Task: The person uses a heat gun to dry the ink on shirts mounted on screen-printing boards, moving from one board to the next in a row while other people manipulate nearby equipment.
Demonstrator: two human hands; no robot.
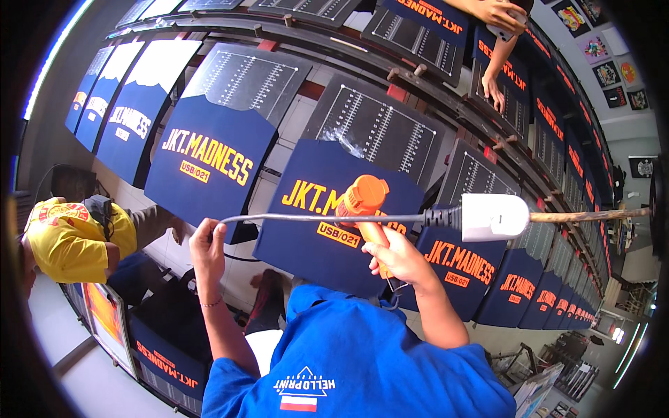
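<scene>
My right hand (401, 256) is wrapped round the handle of an orange heat gun (366, 196), which hangs over a navy shirt panel (293, 240) with yellow and orange print. At the left, my left hand (208, 244) is closed at the end of a grey cable (313, 218), which seems pinched in its fingers. That cable runs across the view to a white plug connector (495, 217) at the right. Beneath the heat gun, the panel lies on a dark printing board (376, 132) with white ruler marks, and part of its print is hidden.
Rows of boards carry more navy panels, such as one to the left (209, 164) and one to the right (456, 268). A wooden stick (592, 215) extends from the connector. A person in a yellow shirt (77, 240) bends at the left. Another person's hand (493, 94) reaches over the far row.
</scene>
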